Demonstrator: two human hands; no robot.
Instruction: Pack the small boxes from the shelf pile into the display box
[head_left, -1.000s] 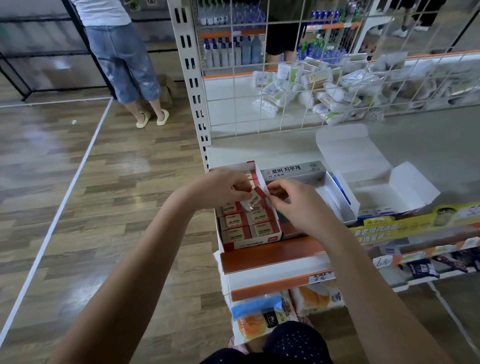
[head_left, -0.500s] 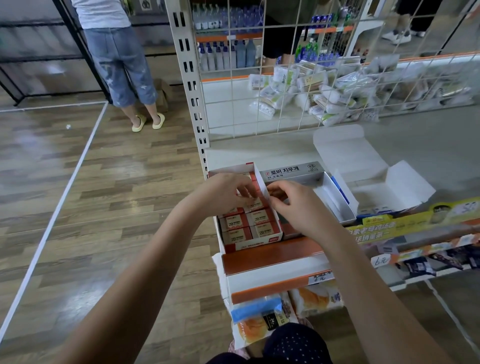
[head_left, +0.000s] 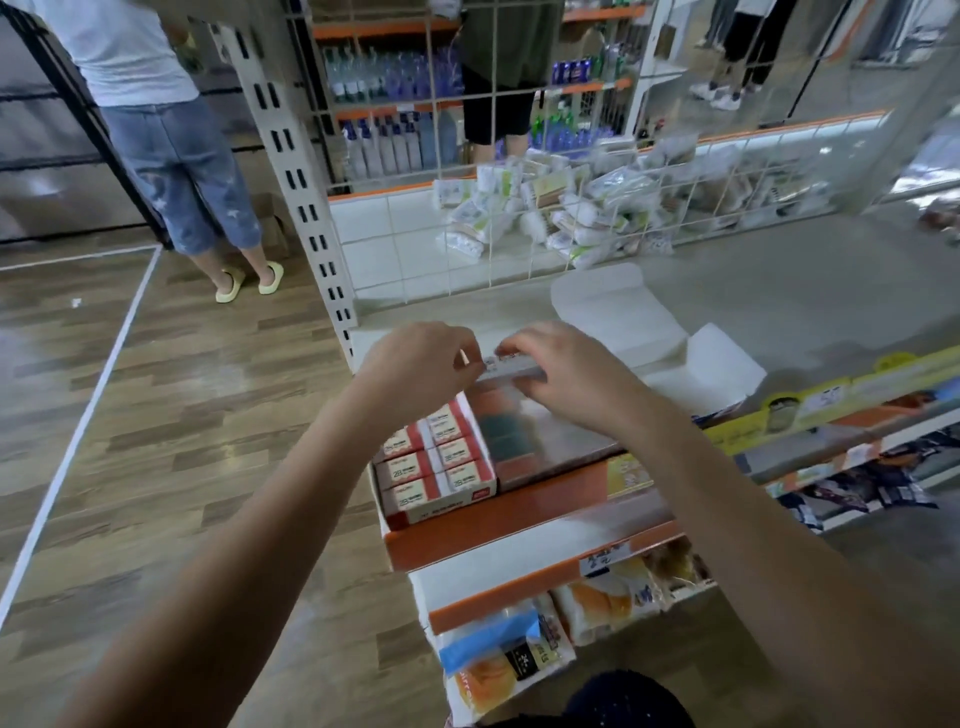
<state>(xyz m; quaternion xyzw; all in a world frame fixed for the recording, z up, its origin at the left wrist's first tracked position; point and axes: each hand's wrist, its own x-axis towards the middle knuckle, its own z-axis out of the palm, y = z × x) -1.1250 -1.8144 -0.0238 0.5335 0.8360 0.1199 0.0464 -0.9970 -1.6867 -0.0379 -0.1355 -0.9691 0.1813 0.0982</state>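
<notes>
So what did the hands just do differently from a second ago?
Both hands, left hand and right hand, left the red-and-white display box of small boxes and moved farther back along the shelf. Together they now pinch a blurred white oblong box. The small boxes already packed stayed in their rows, and the open white cardboard carton stayed put.

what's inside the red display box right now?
The display box holds small red-and-white boxes marked 2B, packed in two columns. Its far end is covered by the left hand, so rows there cannot be seen; any layers underneath are hidden too.
</notes>
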